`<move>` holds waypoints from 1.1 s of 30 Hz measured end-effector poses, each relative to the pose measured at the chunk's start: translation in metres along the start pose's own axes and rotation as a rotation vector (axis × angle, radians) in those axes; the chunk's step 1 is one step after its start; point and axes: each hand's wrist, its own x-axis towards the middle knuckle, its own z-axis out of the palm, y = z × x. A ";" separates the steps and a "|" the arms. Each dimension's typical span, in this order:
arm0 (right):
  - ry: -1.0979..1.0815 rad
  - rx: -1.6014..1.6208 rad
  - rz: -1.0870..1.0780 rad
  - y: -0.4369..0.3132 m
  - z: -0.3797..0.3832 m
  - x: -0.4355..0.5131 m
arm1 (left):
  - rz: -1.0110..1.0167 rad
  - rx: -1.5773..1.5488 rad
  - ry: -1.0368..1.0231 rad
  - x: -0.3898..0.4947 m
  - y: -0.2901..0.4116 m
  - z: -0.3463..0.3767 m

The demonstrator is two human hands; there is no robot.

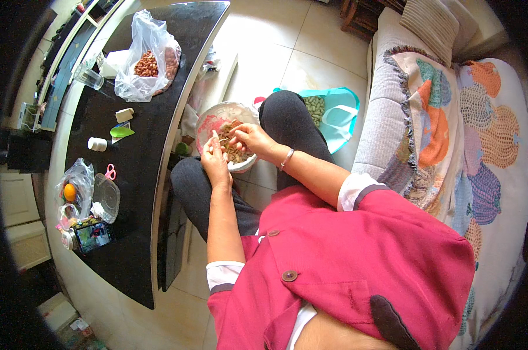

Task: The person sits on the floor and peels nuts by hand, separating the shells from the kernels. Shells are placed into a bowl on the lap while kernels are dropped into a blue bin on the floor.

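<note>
Both hands are above a round white bucket [251,165] between the knees. Loose peanut shells [237,154] and reddish smears show inside it. My left hand [216,161] is over the bucket's near left rim, fingers closed around a small pale piece [215,134], which looks like peanut shell. To its right, my right hand [253,141] has its fingertips drawn together over the shells; whether anything is pinched there cannot be made out. Beyond the right knee, a teal bag [343,111] lies open with unshelled peanuts [315,109] in it.
On the dark table [132,183] at left, a clear plastic bag [143,33] holds reddish shelled peanuts [146,64]. A glass tumbler [89,78], white bottle [97,144], pink-handled scissors [111,172] and phone [94,236] are there too. A sofa [369,144] stands at right.
</note>
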 end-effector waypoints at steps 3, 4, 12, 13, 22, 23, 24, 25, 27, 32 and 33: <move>0.050 0.056 -0.037 -0.001 -0.002 -0.001 | 0.010 0.010 0.003 -0.002 0.001 0.000; 0.051 0.089 -0.035 -0.001 -0.002 -0.001 | -0.002 0.021 0.015 -0.002 0.001 0.001; 0.002 0.308 0.006 -0.003 -0.006 -0.005 | 0.015 -0.006 0.009 0.002 -0.005 -0.004; 0.009 0.324 0.020 -0.003 -0.007 -0.003 | 0.027 -0.009 0.011 0.004 -0.005 -0.005; -0.097 0.620 0.173 -0.015 0.001 0.024 | -0.186 -0.306 0.010 0.003 -0.012 -0.011; -0.041 0.594 0.206 -0.022 0.009 0.029 | -0.197 -0.315 0.004 0.003 -0.013 -0.012; -0.155 0.616 0.144 -0.032 0.016 0.035 | -0.201 -0.321 0.016 0.004 -0.014 -0.011; -0.130 0.605 0.170 -0.044 0.026 0.043 | -0.221 -0.295 0.030 0.004 -0.014 -0.011; -0.159 0.611 0.195 -0.070 0.055 0.067 | -0.207 -0.332 0.010 0.003 -0.015 -0.009; -0.299 0.244 -0.138 -0.176 0.130 0.142 | -0.236 -0.389 -0.023 0.000 -0.011 -0.006; -0.327 0.051 -0.294 -0.194 0.139 0.147 | -0.234 -0.375 -0.026 0.000 -0.010 -0.005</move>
